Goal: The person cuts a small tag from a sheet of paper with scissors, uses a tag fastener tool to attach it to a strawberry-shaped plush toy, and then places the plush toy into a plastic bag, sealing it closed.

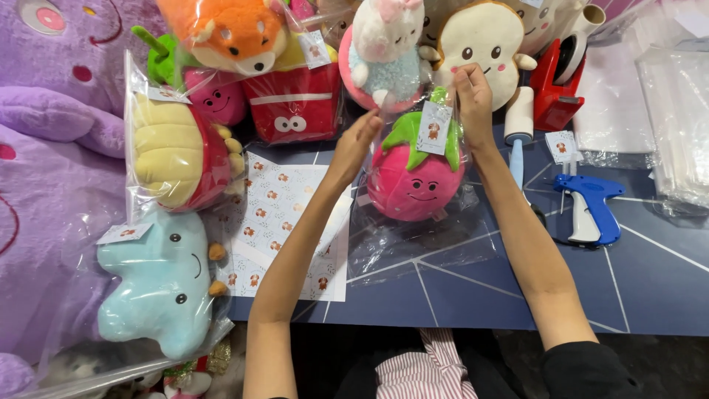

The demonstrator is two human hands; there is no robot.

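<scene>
left hand: fingers pressed together on clear bag | right hand: pinching bag top | bag holds pink plush with paper tag

Blue tagging gun right; red tape dispenser behind; sticker sheets left.

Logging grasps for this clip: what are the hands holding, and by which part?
Both hands, left and right, hold the clear plastic bag around the pink strawberry plush, gripping its open top edge on either side.

Two bare forearms and hands, left hand and right hand; black sleeve at right elbow; red-and-white striped garment below.
</scene>
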